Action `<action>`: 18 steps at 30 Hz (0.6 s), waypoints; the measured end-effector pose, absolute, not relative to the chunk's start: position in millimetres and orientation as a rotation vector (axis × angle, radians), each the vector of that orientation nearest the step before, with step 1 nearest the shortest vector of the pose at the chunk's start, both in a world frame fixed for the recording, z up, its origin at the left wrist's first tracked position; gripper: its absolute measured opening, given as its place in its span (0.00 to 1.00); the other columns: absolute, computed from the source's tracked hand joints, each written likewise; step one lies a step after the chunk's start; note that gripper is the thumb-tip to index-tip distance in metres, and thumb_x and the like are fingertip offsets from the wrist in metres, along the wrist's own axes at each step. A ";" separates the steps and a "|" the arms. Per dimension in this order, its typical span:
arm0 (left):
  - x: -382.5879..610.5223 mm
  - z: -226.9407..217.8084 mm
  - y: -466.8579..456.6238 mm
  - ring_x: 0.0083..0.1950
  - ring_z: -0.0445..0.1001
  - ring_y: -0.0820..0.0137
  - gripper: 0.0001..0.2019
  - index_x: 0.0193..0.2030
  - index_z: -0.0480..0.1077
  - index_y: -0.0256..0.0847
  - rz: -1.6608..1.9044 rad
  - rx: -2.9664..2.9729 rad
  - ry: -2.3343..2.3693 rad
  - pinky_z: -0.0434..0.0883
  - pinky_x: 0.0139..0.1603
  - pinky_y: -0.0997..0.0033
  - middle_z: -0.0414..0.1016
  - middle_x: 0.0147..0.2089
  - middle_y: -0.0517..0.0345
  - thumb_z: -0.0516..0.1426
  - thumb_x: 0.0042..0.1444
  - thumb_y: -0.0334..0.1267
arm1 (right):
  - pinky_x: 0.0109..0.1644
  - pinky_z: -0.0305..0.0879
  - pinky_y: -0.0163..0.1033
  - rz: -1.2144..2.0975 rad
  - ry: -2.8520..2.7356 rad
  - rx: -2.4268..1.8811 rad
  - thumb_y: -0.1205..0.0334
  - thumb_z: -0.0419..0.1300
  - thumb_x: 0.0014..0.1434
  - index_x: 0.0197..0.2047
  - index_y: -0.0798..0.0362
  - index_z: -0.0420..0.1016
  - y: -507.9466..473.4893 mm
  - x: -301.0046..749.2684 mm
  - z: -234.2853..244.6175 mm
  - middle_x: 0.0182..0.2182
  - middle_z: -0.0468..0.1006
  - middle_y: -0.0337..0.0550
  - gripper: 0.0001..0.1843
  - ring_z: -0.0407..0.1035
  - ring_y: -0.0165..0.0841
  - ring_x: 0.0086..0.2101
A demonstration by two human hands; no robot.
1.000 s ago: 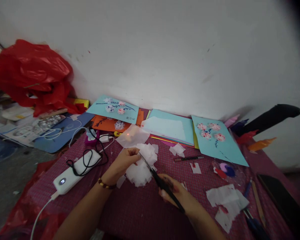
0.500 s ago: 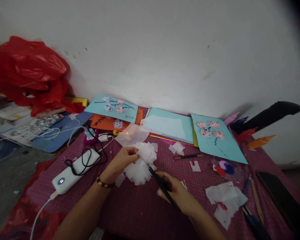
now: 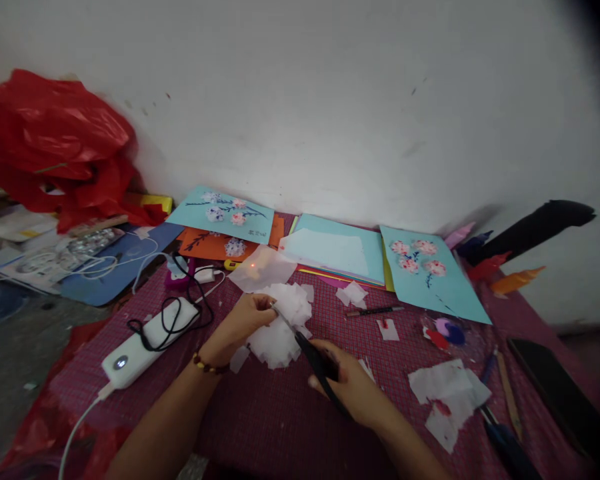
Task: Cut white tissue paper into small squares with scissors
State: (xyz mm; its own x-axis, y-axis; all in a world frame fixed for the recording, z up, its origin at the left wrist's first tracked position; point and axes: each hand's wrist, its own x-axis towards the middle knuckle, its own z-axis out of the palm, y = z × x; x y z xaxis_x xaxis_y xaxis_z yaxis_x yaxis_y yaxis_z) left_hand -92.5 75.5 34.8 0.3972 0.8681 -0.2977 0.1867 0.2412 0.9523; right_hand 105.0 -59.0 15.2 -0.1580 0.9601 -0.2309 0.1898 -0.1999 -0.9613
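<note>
My left hand (image 3: 253,312) is closed in a pinch at the upper left of a heap of thin white tissue paper (image 3: 275,343). A bit of white tissue paper appears to be between its fingertips, mostly hidden by them. In my right hand (image 3: 343,377) is a pair of scissors (image 3: 314,360) with black handles. Their thin metal blades slant up and left over the heap, and the tips reach the left fingertips. How far apart the blades are, I cannot tell. Small white paper pieces (image 3: 239,359) lie by the heap.
A white power bank (image 3: 145,353) with a black cable lies left. Blue sheets with flower pictures (image 3: 225,210) (image 3: 430,267) lean at the back. A pen (image 3: 375,311), stained tissue (image 3: 447,400), a wooden stick (image 3: 509,393) and a dark phone-like slab (image 3: 550,387) lie right.
The whole view has shifted slightly. The scissors' tips now show right at the left fingertips, and my right hand has turned a little. My left hand keeps its pinch.
</note>
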 end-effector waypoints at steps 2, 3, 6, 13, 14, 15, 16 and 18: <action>-92.3 35.1 75.5 0.22 0.60 0.78 0.08 0.23 0.70 0.36 0.630 1.263 1.095 0.58 0.24 0.77 0.65 0.20 0.65 0.59 0.35 0.38 | 0.50 0.61 0.45 1.404 -1.375 -1.431 0.63 0.65 0.51 0.53 0.52 0.71 -58.8 104.5 14.8 0.43 0.76 0.44 0.24 0.69 0.40 0.43; -92.3 35.3 75.6 0.22 0.60 0.78 0.08 0.22 0.69 0.36 0.635 1.261 1.095 0.58 0.24 0.78 0.65 0.20 0.66 0.60 0.35 0.39 | 0.48 0.61 0.43 1.402 -1.375 -1.435 0.64 0.64 0.52 0.52 0.52 0.72 -58.7 104.1 14.4 0.41 0.76 0.42 0.23 0.69 0.39 0.41; -92.7 35.9 76.3 0.22 0.58 0.79 0.09 0.20 0.67 0.37 0.648 1.258 1.088 0.57 0.24 0.78 0.63 0.19 0.66 0.61 0.35 0.39 | 0.43 0.61 0.40 1.437 -1.340 -1.400 0.64 0.64 0.53 0.50 0.51 0.73 -59.0 103.4 13.4 0.37 0.74 0.39 0.20 0.67 0.35 0.37; -96.9 42.3 77.7 0.30 0.67 0.74 0.07 0.26 0.69 0.37 0.760 1.273 1.031 0.64 0.29 0.76 0.76 0.36 0.55 0.59 0.37 0.36 | 0.34 0.59 0.36 1.601 -1.377 -1.063 0.41 0.60 0.58 0.55 0.52 0.66 -62.2 115.6 11.1 0.34 0.68 0.39 0.29 0.62 0.29 0.30; -97.9 43.3 77.7 0.33 0.69 0.73 0.08 0.29 0.70 0.37 0.798 1.279 1.030 0.66 0.30 0.76 0.76 0.38 0.53 0.58 0.38 0.34 | 0.34 0.59 0.36 1.623 -1.357 -1.012 0.39 0.58 0.58 0.55 0.53 0.66 -62.6 117.2 10.2 0.35 0.69 0.40 0.31 0.63 0.29 0.30; -98.8 43.9 77.9 0.35 0.70 0.72 0.10 0.31 0.70 0.37 0.835 1.286 1.033 0.67 0.31 0.75 0.77 0.40 0.53 0.57 0.38 0.33 | 0.34 0.60 0.37 1.654 -1.316 -0.971 0.37 0.57 0.58 0.55 0.53 0.67 -62.9 118.3 9.1 0.35 0.70 0.41 0.31 0.64 0.29 0.30; -99.6 44.2 78.1 0.37 0.71 0.71 0.12 0.33 0.71 0.37 0.865 1.295 1.038 0.67 0.33 0.75 0.77 0.42 0.53 0.56 0.37 0.31 | 0.33 0.60 0.37 1.686 -1.253 -0.940 0.37 0.57 0.58 0.55 0.53 0.68 -63.1 118.8 7.9 0.34 0.71 0.42 0.32 0.65 0.29 0.29; -101.1 43.2 78.8 0.40 0.71 0.70 0.16 0.36 0.72 0.37 0.901 1.319 1.042 0.69 0.35 0.74 0.76 0.43 0.52 0.54 0.37 0.30 | 0.31 0.59 0.36 1.761 -1.094 -0.880 0.36 0.58 0.57 0.53 0.53 0.70 -63.1 118.6 5.2 0.33 0.72 0.42 0.32 0.65 0.29 0.27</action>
